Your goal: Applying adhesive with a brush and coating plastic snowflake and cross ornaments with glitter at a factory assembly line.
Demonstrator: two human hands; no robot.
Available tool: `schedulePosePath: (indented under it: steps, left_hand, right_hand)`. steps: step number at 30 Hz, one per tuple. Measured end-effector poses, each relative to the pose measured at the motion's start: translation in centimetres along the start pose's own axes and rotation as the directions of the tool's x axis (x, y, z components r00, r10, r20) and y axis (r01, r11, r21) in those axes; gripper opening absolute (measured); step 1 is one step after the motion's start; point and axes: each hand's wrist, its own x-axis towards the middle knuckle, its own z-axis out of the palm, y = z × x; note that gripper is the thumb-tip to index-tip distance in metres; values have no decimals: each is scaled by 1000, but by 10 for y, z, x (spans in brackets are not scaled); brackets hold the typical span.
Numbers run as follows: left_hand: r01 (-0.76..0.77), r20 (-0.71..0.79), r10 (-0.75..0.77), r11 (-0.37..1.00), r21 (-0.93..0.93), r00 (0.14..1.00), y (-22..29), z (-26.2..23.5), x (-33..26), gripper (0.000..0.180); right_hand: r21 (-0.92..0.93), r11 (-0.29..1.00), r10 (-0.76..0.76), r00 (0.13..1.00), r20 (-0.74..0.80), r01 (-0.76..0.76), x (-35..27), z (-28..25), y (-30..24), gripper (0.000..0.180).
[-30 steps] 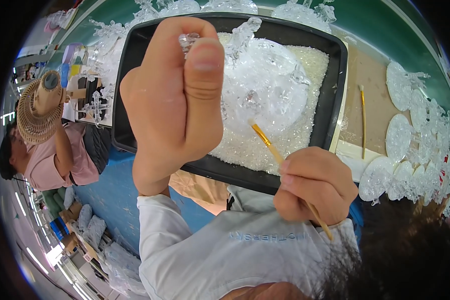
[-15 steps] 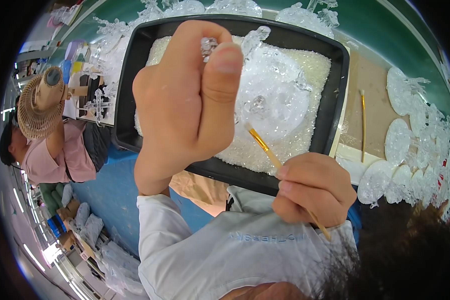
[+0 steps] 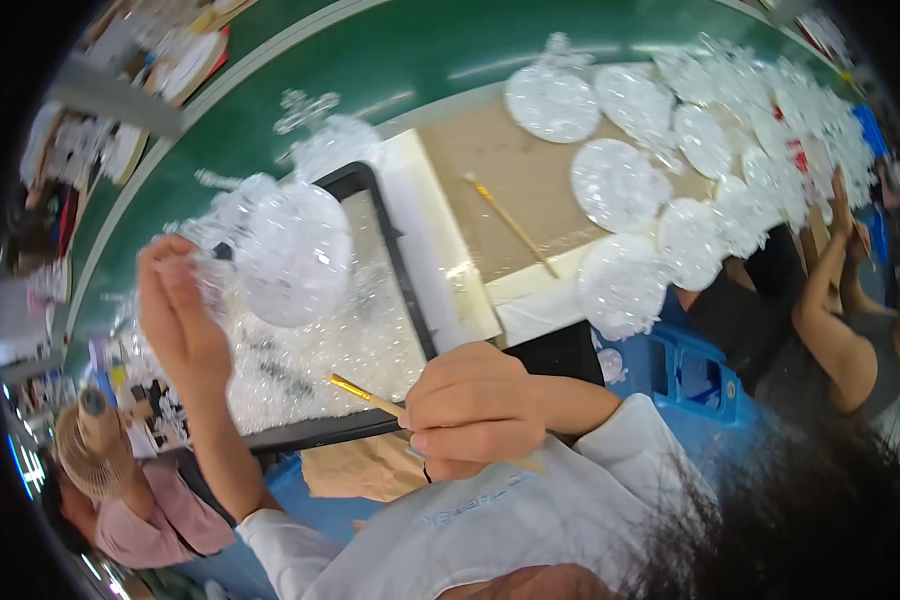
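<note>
My left hand is closed on the left side of a clear, frosted round disc with clear figures on it. The disc is tilted above a black tray of sparkling clear granules. Motion blur smears the disc's details and the fingertips. In my right hand is a thin paintbrush with a gold ferrule, pinched between thumb and fingers. Its bristle end points left over the tray's near right part, apart from the disc.
Another brush lies on a brown board right of the tray. Several clear discs crowd the table farther right. A fan and a person in pink are at left; another person's arm is at right.
My view has turned right. The disc has been raised and tilted from the granules in my left hand. My right hand still holds the brush.
</note>
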Motion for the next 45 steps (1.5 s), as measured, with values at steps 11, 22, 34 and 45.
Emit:
schedulePosePath:
  steps: [11, 22, 34, 45]
  left_hand:
    - [-320, 308, 253, 928, 191, 917, 25, 180, 215, 37]
    - [-427, 527, 204, 836, 345, 825, -29, 249, 228, 53]
    - [-618, 679, 374, 772, 149, 631, 66, 125, 87, 35]
    - [-414, 870, 402, 870, -267, 286, 210, 208, -25, 58]
  right_hand:
    - [-183, 983, -18, 1000, -3, 17, -15, -54, -39, 4]
    - [-333, 942, 12, 998, -64, -33, -39, -82, -53, 7]
    - [-298, 955, -48, 990, -130, 7, -37, -64, -40, 4]
    - [-302, 945, -175, 975, -139, 127, -44, -67, -63, 7]
